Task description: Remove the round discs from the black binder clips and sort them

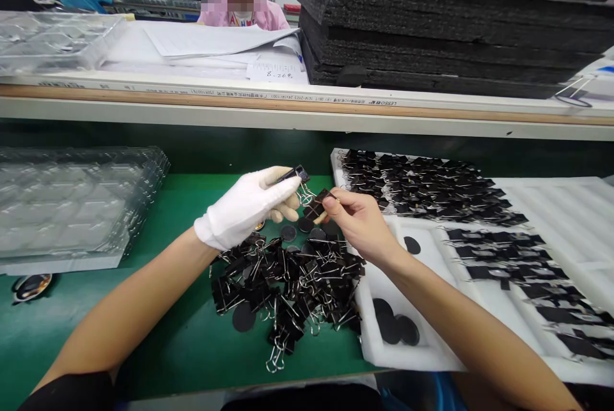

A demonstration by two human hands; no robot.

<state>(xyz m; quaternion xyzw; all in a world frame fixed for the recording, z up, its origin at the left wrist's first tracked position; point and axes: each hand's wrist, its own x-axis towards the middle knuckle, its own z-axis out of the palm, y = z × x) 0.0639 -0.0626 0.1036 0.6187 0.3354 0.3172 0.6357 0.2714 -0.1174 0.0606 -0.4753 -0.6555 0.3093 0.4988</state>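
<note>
My left hand (pixel 261 200), in a white glove, is closed on a black binder clip (pixel 298 174) with silver wire handles. Bare except perhaps at the fingertips, my right hand (pixel 357 219) pinches a second black binder clip (pixel 314 206). The two clips meet or nearly meet at their wire handles. Below both hands lies a loose pile of binder clips (pixel 292 283) on the green table (pixel 173 321). Flat black discs (pixel 244 317) lie in and around that pile. Whether a disc sits inside either held clip, I cannot tell.
At right stand white foam trays (pixel 378 350) holding rows of binder clips (pixel 422 187) and several black discs (pixel 391 325). Clear plastic trays (pixel 71 206) are stacked left. A shelf (pixel 192 107) crosses ahead, bearing papers and black foam sheets (pixel 432 34). Behind it is a person in pink (pixel 268 13).
</note>
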